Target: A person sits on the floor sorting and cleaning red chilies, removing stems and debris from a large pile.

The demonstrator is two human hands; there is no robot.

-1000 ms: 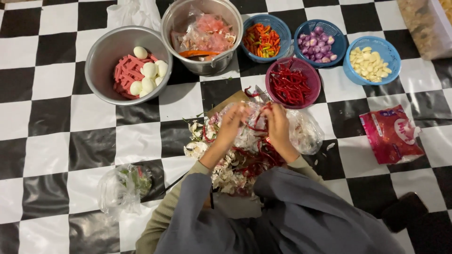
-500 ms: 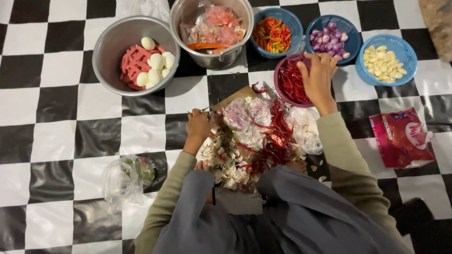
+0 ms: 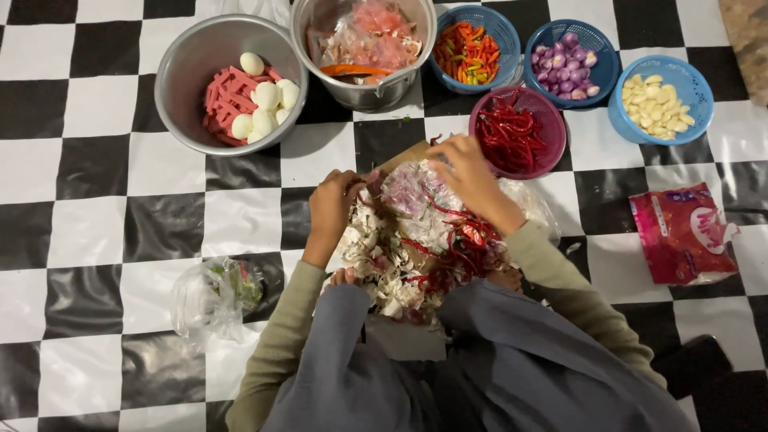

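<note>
A heap of pale onion skins and red chilli stems lies on brown cardboard just before the person's knees. The left hand curls loosely on its left edge, and the right hand rests half-open on its top (whether either grips scraps, I cannot tell). Just beyond stands a maroon plastic basket of red chillies, with a steel bowl of sausages and peeled eggs farther left.

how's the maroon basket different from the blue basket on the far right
The maroon basket holds long red chillies; the blue basket at the far right holds pale peeled garlic cloves. The maroon basket sits right by the right hand, next to the pile of peelings; the blue basket stands farther off, above a red packet. Both are round plastic mesh baskets standing upright on the checked sheet.
</note>
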